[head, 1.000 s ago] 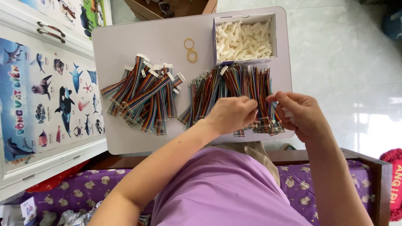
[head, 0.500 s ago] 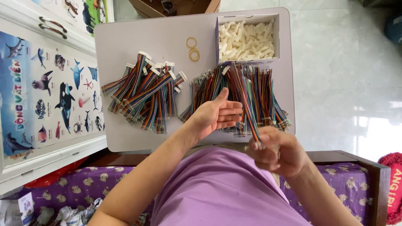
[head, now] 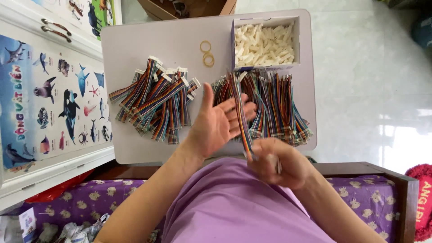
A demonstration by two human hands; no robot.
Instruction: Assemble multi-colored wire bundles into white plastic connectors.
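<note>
1. A rainbow ribbon cable [head: 241, 114] runs from the loose pile [head: 274, 105] down into the right hand [head: 281, 163].
2. That grip pinches its lower end.
3. The left hand [head: 216, 123] lies spread, palm up, just beside the cable.
4. Finished bundles [head: 155, 101] lie left on the counter [head: 180, 40].

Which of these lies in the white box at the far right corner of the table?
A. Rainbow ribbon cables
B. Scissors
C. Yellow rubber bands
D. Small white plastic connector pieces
D: the white box is filled with small white connector pieces, while the rubber bands lie on the table beside it.
</note>
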